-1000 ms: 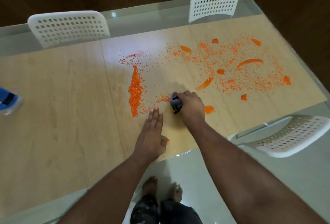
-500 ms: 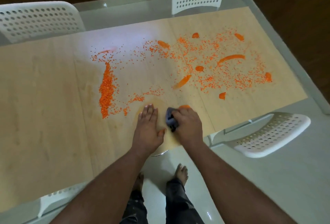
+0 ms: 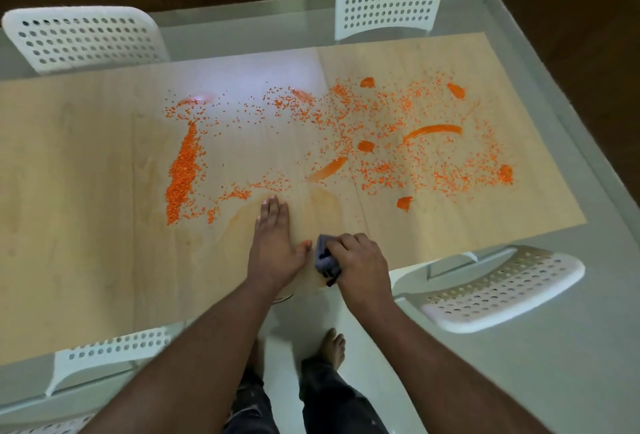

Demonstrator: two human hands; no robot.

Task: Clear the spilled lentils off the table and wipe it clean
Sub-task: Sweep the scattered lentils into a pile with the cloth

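Right hand (image 3: 360, 262) grips crumpled grey cloth (image 3: 325, 258) at near edge of desk (image 3: 86, 191), fingers curled round it; cloth partly hidden under knuckles. Left hand (image 3: 275, 243) lies flat on desk just beside cloth, fingers straight, pointing away. Orange lentils (image 3: 381, 142) scattered across middle and right of desk; dense heap (image 3: 183, 170) at left, long axis running near to far. Orange smears (image 3: 433, 130) among grains. No readable writing. White perforated chairs (image 3: 388, 4) around desk, near ones cut off by frame.
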